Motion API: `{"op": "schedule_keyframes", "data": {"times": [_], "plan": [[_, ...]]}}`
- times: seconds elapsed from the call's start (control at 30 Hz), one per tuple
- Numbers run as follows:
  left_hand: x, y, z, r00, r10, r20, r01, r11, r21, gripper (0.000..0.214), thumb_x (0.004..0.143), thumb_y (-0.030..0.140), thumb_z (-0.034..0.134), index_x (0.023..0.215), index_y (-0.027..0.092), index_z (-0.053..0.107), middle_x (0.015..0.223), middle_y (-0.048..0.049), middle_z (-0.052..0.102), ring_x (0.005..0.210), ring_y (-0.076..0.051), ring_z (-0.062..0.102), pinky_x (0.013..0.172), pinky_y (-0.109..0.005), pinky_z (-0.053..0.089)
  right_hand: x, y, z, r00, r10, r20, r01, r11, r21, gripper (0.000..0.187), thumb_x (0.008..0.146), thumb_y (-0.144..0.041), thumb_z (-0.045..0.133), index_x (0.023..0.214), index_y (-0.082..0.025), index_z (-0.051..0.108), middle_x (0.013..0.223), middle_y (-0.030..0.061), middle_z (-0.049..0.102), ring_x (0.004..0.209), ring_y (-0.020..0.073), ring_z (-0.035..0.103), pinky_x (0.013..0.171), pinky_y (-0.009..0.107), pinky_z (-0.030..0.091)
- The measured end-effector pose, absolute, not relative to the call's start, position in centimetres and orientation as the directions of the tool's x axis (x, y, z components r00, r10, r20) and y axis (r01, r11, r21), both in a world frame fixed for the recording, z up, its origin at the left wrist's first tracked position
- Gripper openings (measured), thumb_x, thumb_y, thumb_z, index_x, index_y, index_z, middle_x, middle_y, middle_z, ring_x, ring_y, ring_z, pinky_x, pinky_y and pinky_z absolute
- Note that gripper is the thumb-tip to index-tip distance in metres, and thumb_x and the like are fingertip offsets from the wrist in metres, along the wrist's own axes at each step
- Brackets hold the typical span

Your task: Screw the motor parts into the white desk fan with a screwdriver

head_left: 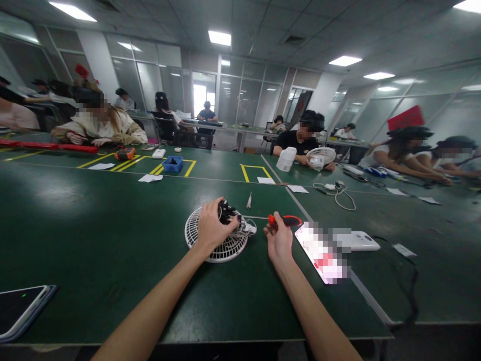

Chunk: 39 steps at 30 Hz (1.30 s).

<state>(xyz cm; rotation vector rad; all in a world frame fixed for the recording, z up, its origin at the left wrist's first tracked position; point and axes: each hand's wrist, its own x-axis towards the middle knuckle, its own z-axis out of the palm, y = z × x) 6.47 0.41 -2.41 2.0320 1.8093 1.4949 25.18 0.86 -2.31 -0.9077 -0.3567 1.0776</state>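
Observation:
A round white fan grille [193, 231] lies on the green table in front of me. My left hand [212, 225] is wrapped round the black fan motor [226, 213] at the grille's middle, its fingers curled over the top. White wires and a small white part [248, 229] sit at the grille's right side. In my right hand [280, 243] is a screwdriver [292, 220] with a red and black handle, held near the collar. Its shaft points left towards the motor; whether the tip touches anything is hidden. A small pale pointed piece [248, 201] lies just beyond.
A lit phone [313, 253] and a white device [364, 241] with a dark cable [413, 281] lie to the right. Another phone [22, 306] is at the left edge. A blue bin [173, 169] stands further back. Across the table a person [296, 143] handles another fan.

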Motion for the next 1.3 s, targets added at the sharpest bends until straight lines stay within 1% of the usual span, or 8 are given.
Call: {"op": "schedule_keyframes", "data": {"times": [0.2,0.33,0.47,0.7,0.93,1.03,1.2,1.3], "plan": [[6.3,0.6,-2.9,-0.143,0.769,0.623,0.749,-0.328,0.576,0.062,0.078,0.041,0.072,0.133,0.016,0.055,0.127,-0.0142,0.067,0.116,-0.032,0.062,0.104,-0.051,0.048,25.1,0.7,-2.0,0.406,0.891,-0.205,-0.660,0.130,-0.740,0.022,0.065,-0.020,0.071,0.084,-0.020,0.060,0.078,0.0015,0.076,0.069,0.0134,0.069,0.060,0.021,0.054],[6.2,0.6,-2.9,-0.146,0.781,0.608,0.726,-0.332,0.602,0.064,0.078,0.041,0.071,0.135,0.015,0.054,0.124,-0.0143,0.067,0.116,-0.032,0.064,0.105,-0.050,0.049,25.1,0.9,-2.4,0.454,0.880,-0.142,-0.565,0.161,-0.809,0.033,0.062,-0.028,0.085,0.083,-0.019,0.061,0.071,-0.0012,0.072,0.054,0.0085,0.059,0.051,0.018,0.047],[6.3,0.3,-2.7,-0.149,0.794,0.589,0.718,-0.323,0.617,0.065,0.079,0.042,0.070,0.136,0.014,0.054,0.126,-0.0152,0.066,0.114,-0.032,0.065,0.102,-0.049,0.052,25.2,1.1,-3.0,0.453,0.886,-0.095,-0.526,0.180,-0.831,0.042,0.060,-0.040,0.091,0.077,-0.021,0.057,0.053,-0.0098,0.055,0.044,0.0063,0.045,0.044,0.019,0.040],[6.3,0.4,-2.9,-0.157,0.798,0.581,0.713,-0.315,0.626,0.066,0.080,0.043,0.070,0.137,0.015,0.053,0.128,-0.0149,0.066,0.114,-0.033,0.066,0.100,-0.048,0.054,25.4,0.9,-2.3,0.420,0.882,-0.213,-0.671,0.144,-0.727,0.014,0.075,-0.027,0.070,0.085,-0.021,0.062,0.074,-0.0030,0.072,0.067,0.0117,0.066,0.061,0.023,0.055],[6.2,0.3,-2.7,-0.166,0.803,0.573,0.707,-0.309,0.636,0.067,0.079,0.044,0.071,0.137,0.016,0.054,0.129,-0.0149,0.066,0.115,-0.032,0.066,0.101,-0.047,0.054,25.2,1.2,-3.0,0.513,0.848,-0.137,-0.524,0.183,-0.832,0.037,0.062,-0.035,0.089,0.081,-0.020,0.060,0.061,-0.0053,0.065,0.051,0.0093,0.055,0.049,0.020,0.047],[6.2,0.2,-2.7,-0.162,0.809,0.565,0.714,-0.299,0.633,0.067,0.080,0.044,0.070,0.138,0.015,0.053,0.129,-0.0155,0.066,0.115,-0.033,0.066,0.101,-0.048,0.054,25.4,1.2,-3.2,0.486,0.859,-0.163,-0.552,0.157,-0.819,0.034,0.067,-0.041,0.084,0.081,-0.021,0.060,0.062,-0.0054,0.063,0.053,0.0107,0.057,0.049,0.021,0.049],[6.3,0.2,-2.7,-0.165,0.806,0.569,0.715,-0.299,0.632,0.067,0.079,0.044,0.070,0.137,0.015,0.054,0.129,-0.0150,0.066,0.115,-0.032,0.065,0.102,-0.047,0.053,25.9,1.0,-2.4,0.368,0.894,-0.255,-0.720,0.100,-0.687,0.010,0.074,-0.021,0.065,0.082,-0.022,0.060,0.079,-0.0016,0.073,0.069,0.0123,0.069,0.068,0.026,0.060],[6.3,0.2,-2.6,-0.165,0.808,0.565,0.709,-0.301,0.638,0.068,0.079,0.045,0.070,0.138,0.015,0.054,0.129,-0.0147,0.066,0.115,-0.032,0.066,0.102,-0.047,0.053,25.9,1.2,-2.0,0.363,0.885,-0.292,-0.738,0.081,-0.670,0.015,0.070,-0.011,0.066,0.077,-0.021,0.057,0.079,-0.0004,0.074,0.070,0.0116,0.070,0.069,0.023,0.060]]}}
